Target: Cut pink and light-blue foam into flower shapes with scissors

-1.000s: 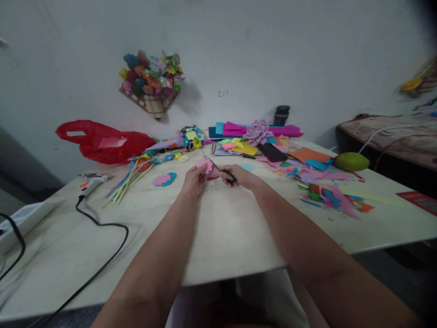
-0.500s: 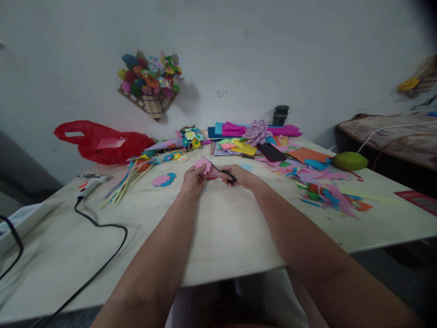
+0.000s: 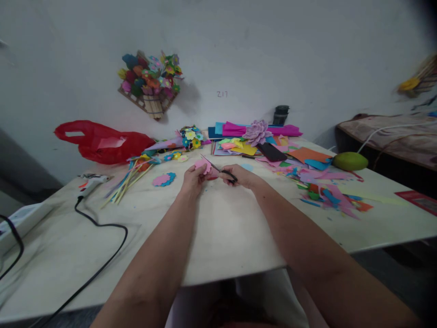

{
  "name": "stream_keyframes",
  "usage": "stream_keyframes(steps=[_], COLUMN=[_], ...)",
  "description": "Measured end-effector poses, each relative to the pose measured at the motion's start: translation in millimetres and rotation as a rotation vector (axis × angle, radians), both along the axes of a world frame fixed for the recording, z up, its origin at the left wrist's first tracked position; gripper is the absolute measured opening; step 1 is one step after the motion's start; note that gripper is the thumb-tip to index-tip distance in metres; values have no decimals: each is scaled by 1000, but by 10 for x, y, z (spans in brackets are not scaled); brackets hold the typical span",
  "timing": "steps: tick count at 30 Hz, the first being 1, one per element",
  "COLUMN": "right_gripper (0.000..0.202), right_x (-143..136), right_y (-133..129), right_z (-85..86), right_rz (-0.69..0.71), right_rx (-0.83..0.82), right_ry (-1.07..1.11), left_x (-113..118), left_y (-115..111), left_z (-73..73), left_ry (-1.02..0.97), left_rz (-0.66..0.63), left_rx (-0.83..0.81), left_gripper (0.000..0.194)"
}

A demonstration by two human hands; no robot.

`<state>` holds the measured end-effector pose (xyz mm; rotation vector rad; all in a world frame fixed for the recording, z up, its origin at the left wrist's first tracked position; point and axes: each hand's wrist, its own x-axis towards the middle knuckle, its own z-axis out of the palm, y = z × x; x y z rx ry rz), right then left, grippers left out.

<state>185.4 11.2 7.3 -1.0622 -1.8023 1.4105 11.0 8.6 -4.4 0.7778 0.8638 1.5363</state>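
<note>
Over the middle of the pale table [image 3: 232, 237], my left hand [image 3: 194, 180] grips a pink foam piece [image 3: 202, 166] with a scalloped edge. My right hand [image 3: 235, 175] holds black-handled scissors [image 3: 228, 175], whose blades point up and left, at the pink piece. A bit of red [image 3: 212, 178] shows on the table just under the blades. To the left of my left hand lies a pink scalloped piece [image 3: 160, 180], overlapping a blue scalloped piece [image 3: 171, 176]. A pale blue disc [image 3: 247, 167] lies behind my right hand.
At left are a glue gun [image 3: 92, 183] with a black cord, a power strip [image 3: 23, 223], a red bag [image 3: 105, 146] and thin sticks [image 3: 128, 184]. Behind and right are foam sheets [image 3: 239, 129], a dark phone [image 3: 271, 152], coloured scraps [image 3: 331, 196] and a green oval object [image 3: 350, 161].
Both hands stay almost in place. The pink piece and the scissors between them have shifted very slightly.
</note>
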Motion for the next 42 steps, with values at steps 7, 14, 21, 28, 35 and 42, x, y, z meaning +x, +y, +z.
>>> stream_keyframes(steps=[7,14,21,28,35,42], right_gripper=[25,27,31,30,30,34], right_x=[57,100,142,150,149,149], right_y=[37,26,24,62,53,34], right_z=[-22,-6,10,-20,-5,32], right_rz=[3,34,102,107,112,127], right_rx=[-4,13,47,57,44,75], right_ry=[-24,-21,-7,-51,-57,-74], left_x=[-20,-25,-54,-69,-50,-52], left_y=[24,38,32,18,-3,0], left_z=[-38,-72,-46,-28,-19,-18], left_ry=[121,211,318,333,271,203], left_rz=[-4,-86,-70,-83,-119,-126], left_rx=[70,171,188,196,179,161], left_gripper=[36,40,37,36,40,38])
